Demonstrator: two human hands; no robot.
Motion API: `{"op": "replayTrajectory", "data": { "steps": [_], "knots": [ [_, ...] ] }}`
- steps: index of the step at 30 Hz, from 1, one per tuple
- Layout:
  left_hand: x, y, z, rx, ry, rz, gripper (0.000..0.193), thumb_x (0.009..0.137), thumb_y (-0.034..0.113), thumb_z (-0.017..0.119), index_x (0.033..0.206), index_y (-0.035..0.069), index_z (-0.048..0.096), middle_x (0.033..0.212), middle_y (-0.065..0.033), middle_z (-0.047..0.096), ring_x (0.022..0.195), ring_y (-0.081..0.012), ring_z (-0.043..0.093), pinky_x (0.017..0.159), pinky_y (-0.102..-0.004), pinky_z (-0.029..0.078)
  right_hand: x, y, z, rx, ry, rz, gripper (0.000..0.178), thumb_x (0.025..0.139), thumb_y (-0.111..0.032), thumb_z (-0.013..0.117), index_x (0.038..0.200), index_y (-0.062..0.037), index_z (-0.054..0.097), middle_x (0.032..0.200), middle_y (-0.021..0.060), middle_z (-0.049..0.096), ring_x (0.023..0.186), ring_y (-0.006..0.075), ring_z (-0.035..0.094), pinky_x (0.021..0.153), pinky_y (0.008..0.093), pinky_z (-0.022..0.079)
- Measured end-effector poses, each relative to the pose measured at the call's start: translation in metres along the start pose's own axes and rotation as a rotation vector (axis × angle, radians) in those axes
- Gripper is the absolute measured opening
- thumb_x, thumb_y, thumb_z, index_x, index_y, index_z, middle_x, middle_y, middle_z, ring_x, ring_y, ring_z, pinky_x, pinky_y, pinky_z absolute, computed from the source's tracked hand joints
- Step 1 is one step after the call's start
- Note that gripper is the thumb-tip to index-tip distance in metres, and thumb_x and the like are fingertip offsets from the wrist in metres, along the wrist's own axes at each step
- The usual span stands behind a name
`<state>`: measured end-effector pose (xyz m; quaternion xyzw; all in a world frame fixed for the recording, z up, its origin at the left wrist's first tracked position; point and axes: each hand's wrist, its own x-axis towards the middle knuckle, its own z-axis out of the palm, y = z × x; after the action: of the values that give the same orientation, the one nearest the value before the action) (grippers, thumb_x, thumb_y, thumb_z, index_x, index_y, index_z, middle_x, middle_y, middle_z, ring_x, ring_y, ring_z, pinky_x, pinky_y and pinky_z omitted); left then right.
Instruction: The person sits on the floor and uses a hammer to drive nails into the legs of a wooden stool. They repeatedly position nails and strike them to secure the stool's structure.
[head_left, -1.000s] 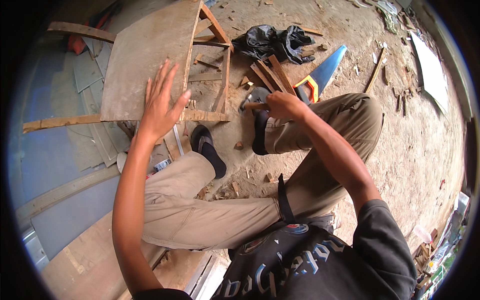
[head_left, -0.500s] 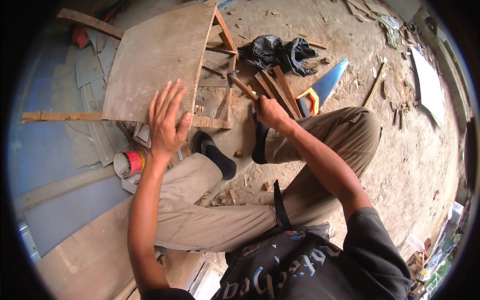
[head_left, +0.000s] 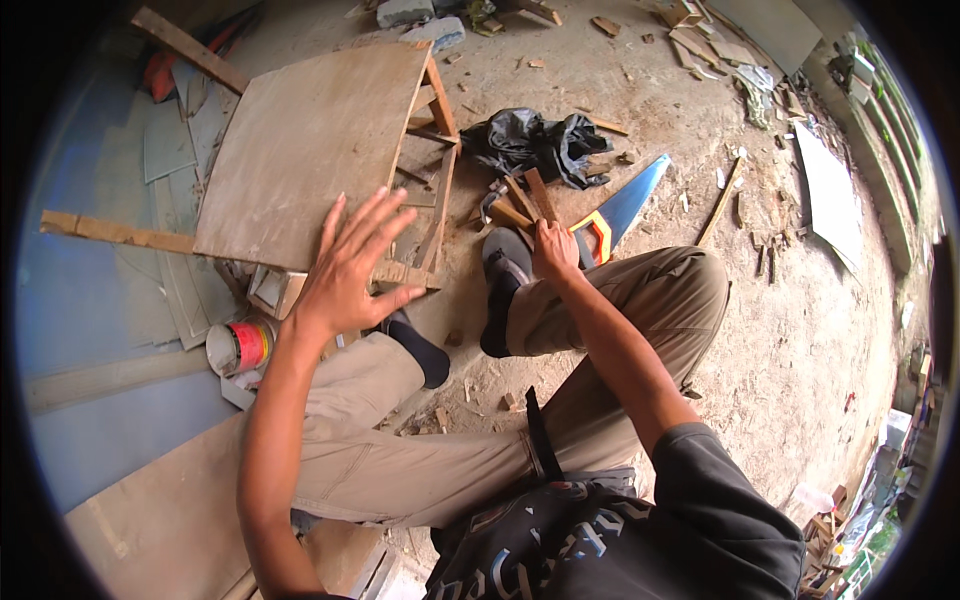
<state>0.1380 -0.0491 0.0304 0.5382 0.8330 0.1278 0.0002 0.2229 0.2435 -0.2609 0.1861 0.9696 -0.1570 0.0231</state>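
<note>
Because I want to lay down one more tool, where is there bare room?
Mostly bare: the floor right of the right knee, below the white sheet; also the wooden panel, beyond the left hand. Crowded: around the hammer, saw, wood strips and black plastic bag.

Wood scraps (head_left: pixel 721 200), black plastic (head_left: pixel 545 147) (crumpled) on floor (head_left: pixel 790 390)

Chest: on my monitor, a charcoal-black T-shirt (head_left: pixel 700 530) with a pale, ornate print (head_left: pixel 588 540), tinged blue.
Upper arm: the right sleeve (head_left: pixel 710 470) is short and plain black.
Waist: I see a narrow black strap (head_left: pixel 541 432) with a loose end.
Legs: long khaki trousers (head_left: pixel 640 310), loosely cut, creased.
Ankles: black socks (head_left: pixel 425 358).
Right foot: grey footwear (head_left: pixel 507 255); I can't make out its type.
Below the wrists: left hand (head_left: pixel 355 268) and right hand (head_left: pixel 555 250), both bare.
</note>
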Motion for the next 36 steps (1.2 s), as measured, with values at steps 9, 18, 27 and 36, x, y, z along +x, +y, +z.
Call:
{"op": "replayTrajectory", "data": {
  "steps": [9,18,27,36],
  "knots": [
    [0.058,-0.017,0.002,-0.069,-0.007,-0.106,0.041,0.084,0.017,0.067,0.124,0.009,0.062,0.145,-0.0097,0.051,0.144,-0.0289,0.035,0.121,-0.0519,0.016,0.046,0.045,0.014,0.234,0.167,0.141,0.033,0.085,-0.027,0.064,0.108,-0.0048,0.06,0.11,0.0195,0.06,0.109,0.037,0.059,0.092,0.0505,0.043],
    [0.064,-0.016,0.004,-0.105,0.024,-0.13,0.017,0.082,0.014,0.066,0.097,0.007,0.07,0.125,-0.007,0.064,0.139,-0.0296,0.043,0.12,-0.0531,0.02,0.182,0.121,-0.011,0.485,0.5,-0.019,0.014,0.077,-0.013,0.068,0.081,0.0001,0.067,0.086,0.0232,0.065,0.088,0.0417,0.064,0.08,0.0475,0.052],
    [0.067,-0.021,0.005,-0.126,-0.019,-0.198,0.013,0.081,0.013,0.063,0.09,0.008,0.072,0.117,-0.007,0.069,0.136,-0.0313,0.047,0.118,-0.053,0.02,0.22,0.121,0.051,0.211,0.298,0.175,0.016,0.083,-0.007,0.058,0.092,0.0038,0.065,0.103,0.0287,0.064,0.097,0.0441,0.066,0.081,0.0481,0.056],
    [0.069,-0.02,0.004,-0.16,0.026,-0.191,0.012,0.083,0.012,0.062,0.088,0.008,0.072,0.114,-0.0063,0.07,0.134,-0.0302,0.05,0.118,-0.0523,0.022,0.214,0.113,0.042,0.205,0.379,0.211,0.014,0.088,-0.011,0.055,0.087,-0.0006,0.065,0.097,0.0231,0.066,0.092,0.0436,0.066,0.078,0.0504,0.053]
  ]
}}
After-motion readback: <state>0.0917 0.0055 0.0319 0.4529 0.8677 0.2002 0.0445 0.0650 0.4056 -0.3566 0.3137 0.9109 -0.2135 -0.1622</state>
